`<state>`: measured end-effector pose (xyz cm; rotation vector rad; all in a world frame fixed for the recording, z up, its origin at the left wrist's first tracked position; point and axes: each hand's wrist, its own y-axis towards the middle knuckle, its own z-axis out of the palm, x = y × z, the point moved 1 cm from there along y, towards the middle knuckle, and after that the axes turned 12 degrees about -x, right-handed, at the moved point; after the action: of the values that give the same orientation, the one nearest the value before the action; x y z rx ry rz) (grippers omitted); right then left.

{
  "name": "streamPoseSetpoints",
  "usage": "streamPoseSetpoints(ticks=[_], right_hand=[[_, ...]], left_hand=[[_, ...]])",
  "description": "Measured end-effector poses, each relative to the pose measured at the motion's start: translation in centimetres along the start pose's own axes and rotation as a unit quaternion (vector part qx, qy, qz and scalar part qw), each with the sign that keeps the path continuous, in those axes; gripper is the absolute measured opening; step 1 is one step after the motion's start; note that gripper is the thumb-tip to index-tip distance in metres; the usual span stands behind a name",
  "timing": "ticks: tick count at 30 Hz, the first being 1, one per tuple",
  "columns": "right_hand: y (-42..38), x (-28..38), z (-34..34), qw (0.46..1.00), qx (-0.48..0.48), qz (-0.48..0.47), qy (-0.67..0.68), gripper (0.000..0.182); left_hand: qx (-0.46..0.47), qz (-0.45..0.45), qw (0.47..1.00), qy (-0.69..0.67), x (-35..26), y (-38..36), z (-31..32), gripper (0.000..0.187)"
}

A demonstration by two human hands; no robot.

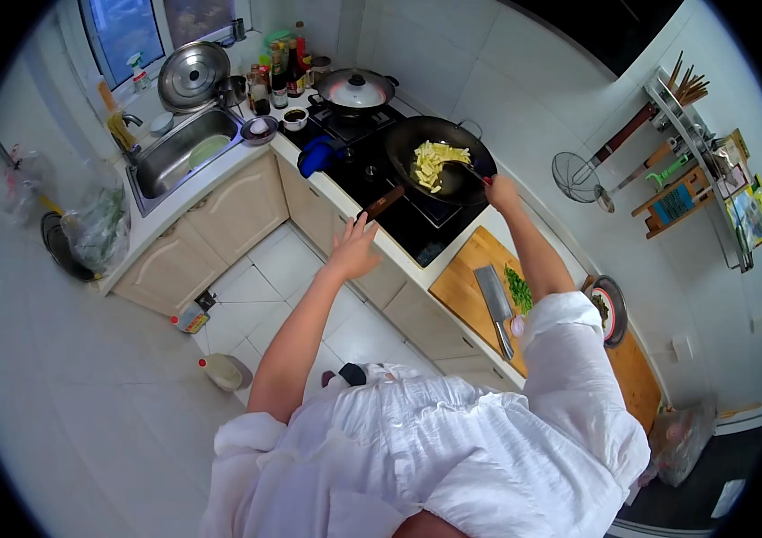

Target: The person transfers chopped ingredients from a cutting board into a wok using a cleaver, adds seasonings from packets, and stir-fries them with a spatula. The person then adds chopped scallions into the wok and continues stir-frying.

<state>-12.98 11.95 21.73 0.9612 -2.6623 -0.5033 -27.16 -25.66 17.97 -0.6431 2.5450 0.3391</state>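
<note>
R hand (503, 192) part-hides utensil (474, 170); L hand (356, 251), wok handle (385, 203): contact unclr.

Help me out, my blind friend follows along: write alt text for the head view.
A person's right hand holds a red-handled utensil in a wok of yellow food pieces on a stove; their left hand is spread near the wok's handle. A cleaver and chopped greens lie on a wooden board nearby.

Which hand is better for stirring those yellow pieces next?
Probably the right hand: it holds the utensil reaching into the yellow pieces. The left hand is by the brown handle of the wok, farther from those pieces.
</note>
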Motion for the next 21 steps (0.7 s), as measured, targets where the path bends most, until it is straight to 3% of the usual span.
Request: streamPoseSetpoints(ticks=[4,9,13,21], right_hand=[[2.1,3.1,2.3,0.988,0.037,0.116,0.099,0.026],[0.6,4.7,-1.8,0.995,0.046,-0.069,0.051,0.024],[-1.8,1.2,-5.5,0.987,0.050,-0.152,0.027,0.024],[-6.3,-2.7,-14.7,0.992,0.068,-0.105,-0.004,0.021]], left_hand=[[0.003,-0.005,1.000,-0.002,0.2,-0.4,-0.1,0.076],[0.000,0.008,1.000,-0.011,0.5,-0.4,0.0,0.076],[0.003,0.015,1.000,-0.014,0.4,-0.1,-0.2,0.074],[0.008,0.007,1.000,-0.017,0.1,-0.1,-0.5,0.073]])
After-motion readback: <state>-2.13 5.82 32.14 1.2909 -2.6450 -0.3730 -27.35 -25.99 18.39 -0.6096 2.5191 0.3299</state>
